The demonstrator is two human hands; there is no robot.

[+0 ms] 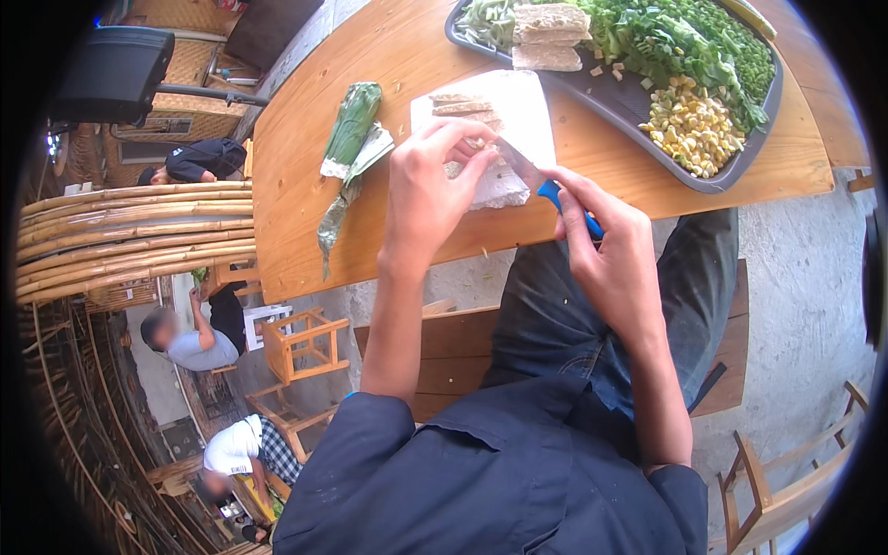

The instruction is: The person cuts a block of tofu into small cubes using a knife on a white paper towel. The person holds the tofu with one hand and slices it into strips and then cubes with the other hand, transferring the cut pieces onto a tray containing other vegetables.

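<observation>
My right hand [610, 243] grips a knife by its blue handle [548, 191]. The blade [517, 163] points up and left over a white cutting board [531, 104]. Beside the blade tip, the thumb and fingers of my left hand [430, 184] pinch a small pale piece, apparently tempeh, mostly hidden by the fingers. Cut slices of tempeh [461, 106] lie on the board, partly behind my left hand. To the left lies a green leaf wrapper [354, 128], folded lengthwise. Two tempeh blocks [551, 24] rest across the edge of the dark tray [603, 118].
Inside the tray are corn kernels [697, 128], leafy greens [683, 41], chopped green beans [746, 59] and pale green shreds [482, 24]. The wooden table [291, 208] ends just before my lap. Wooden stools [305, 347] and other people [201, 347] are at the left.
</observation>
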